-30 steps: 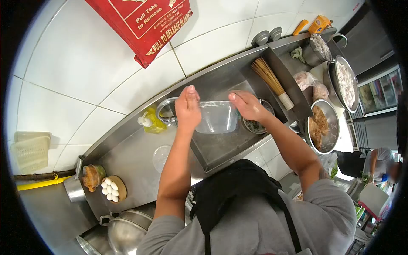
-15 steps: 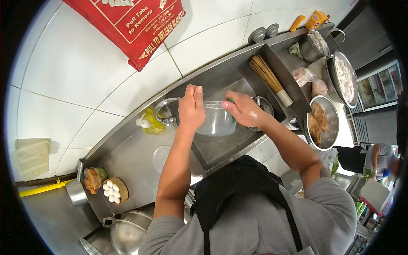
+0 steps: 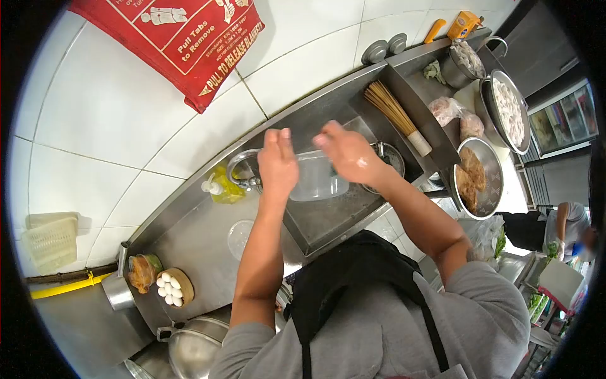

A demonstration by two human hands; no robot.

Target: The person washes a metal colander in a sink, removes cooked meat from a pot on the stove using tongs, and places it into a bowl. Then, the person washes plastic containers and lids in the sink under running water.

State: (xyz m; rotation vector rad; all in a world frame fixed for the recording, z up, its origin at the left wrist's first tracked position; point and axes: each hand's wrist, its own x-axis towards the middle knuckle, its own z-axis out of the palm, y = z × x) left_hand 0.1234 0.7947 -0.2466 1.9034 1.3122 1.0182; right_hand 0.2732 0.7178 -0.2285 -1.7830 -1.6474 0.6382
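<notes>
A clear plastic container (image 3: 320, 178) is tilted over the metal sink (image 3: 315, 228). My left hand (image 3: 278, 163) is closed at its left rim, beside the curved tap (image 3: 243, 169). Above the container's right part is my right hand (image 3: 351, 156), its fingers bent and blurred; what they hold is hidden. A whitish wet or soapy spot shows on the back of that hand. Left of the tap stands a bottle of yellow liquid (image 3: 227, 187) with a white pump. A round clear lid (image 3: 239, 239) lies on the metal counter (image 3: 201, 247).
Bundled sticks (image 3: 396, 115) and a strainer (image 3: 389, 163) are at the sink's right. Colanders hold brown food (image 3: 471, 179) and pale food (image 3: 509, 114). Eggs (image 3: 169, 289) sit at lower left. A red blanket pouch (image 3: 183, 44) hangs above. Another person (image 3: 565, 230) stands far right.
My right hand has moved left and slightly up over the container. The green item glimpsed at its fingers half a second ago is now out of sight. My left hand stays at the rim.
</notes>
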